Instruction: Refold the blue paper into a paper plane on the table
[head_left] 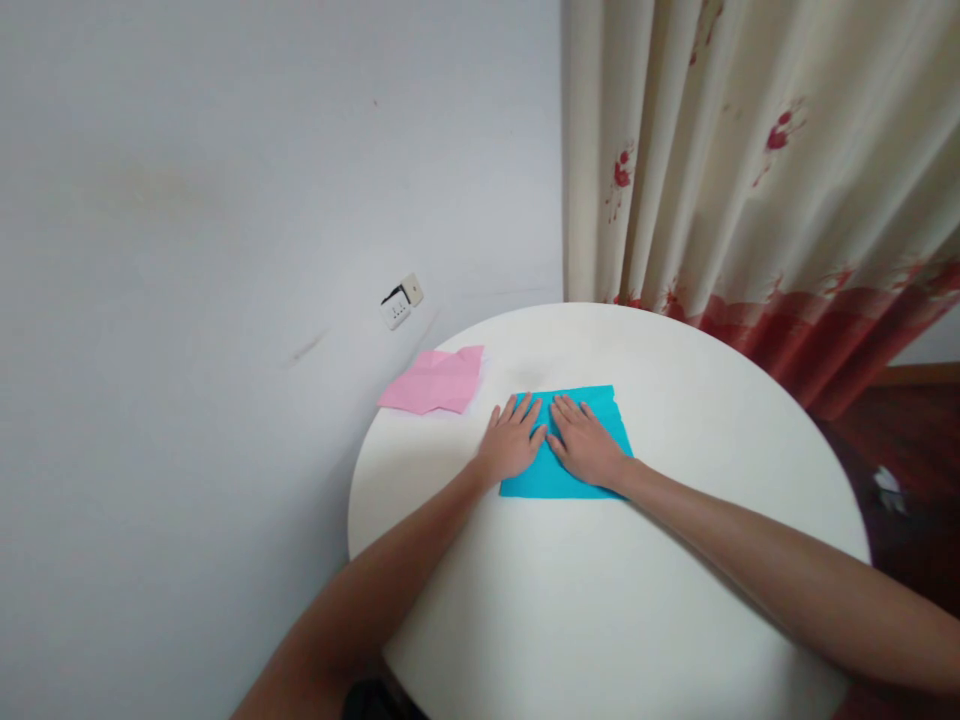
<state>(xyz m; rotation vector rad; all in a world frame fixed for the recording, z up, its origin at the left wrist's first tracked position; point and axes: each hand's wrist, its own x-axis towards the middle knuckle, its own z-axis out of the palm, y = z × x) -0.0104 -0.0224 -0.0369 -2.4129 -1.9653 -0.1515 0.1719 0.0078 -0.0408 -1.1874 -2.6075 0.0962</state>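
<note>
A sheet of turquoise paper (604, 412) lies flat on the round white table (675, 580). My left hand (513, 440) rests palm down on the paper's left edge, fingers spread and pointing away from me. My right hand (585, 443) presses flat on the middle of the same sheet, right beside the left hand, thumbs nearly touching. Neither hand grips anything. Further left, near the table's far edge, a creased pink paper (439, 381) lies apart from both hands.
A pale wall stands to the left with a white socket (401, 302) near the table's edge. A cream curtain (750, 160) with red print hangs behind the table. Dark red floor (900, 440) shows at the right.
</note>
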